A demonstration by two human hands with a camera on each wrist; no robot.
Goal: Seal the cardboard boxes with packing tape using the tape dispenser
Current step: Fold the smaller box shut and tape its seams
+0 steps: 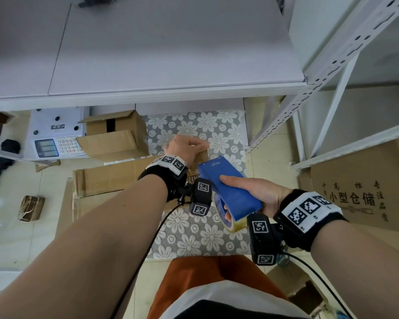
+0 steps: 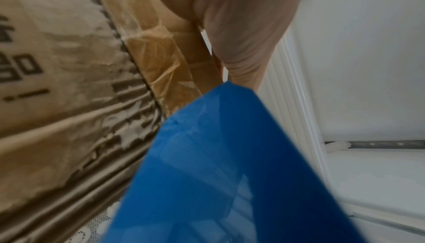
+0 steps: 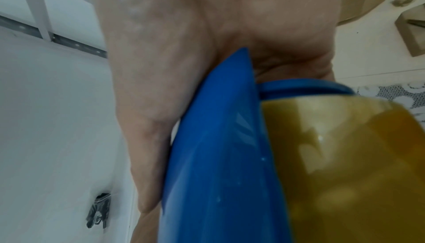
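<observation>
My left hand [image 1: 187,146] curls over the top edge of a brown cardboard box [image 1: 202,157] standing on the floral mat. In the left wrist view the box [image 2: 69,119] has a creased printed side and a wrinkled strip of brown tape [image 2: 156,61] along its seam, with my left hand [image 2: 241,28] above it. My right hand [image 1: 247,192] grips the blue tape dispenser [image 1: 226,187], whose nose points at the box just below my left hand. The tape roll [image 1: 230,224] hangs at its rear. The right wrist view shows the dispenser [image 3: 218,156] and amber roll [image 3: 345,156] close up.
A white table [image 1: 171,54] spans the top. Under it stand a weighing scale [image 1: 55,134] and an open cardboard box [image 1: 115,137]. Flattened cardboard [image 1: 111,178] lies left of my arm. A white metal rack [image 1: 332,65] and a printed carton [image 1: 355,192] stand on the right.
</observation>
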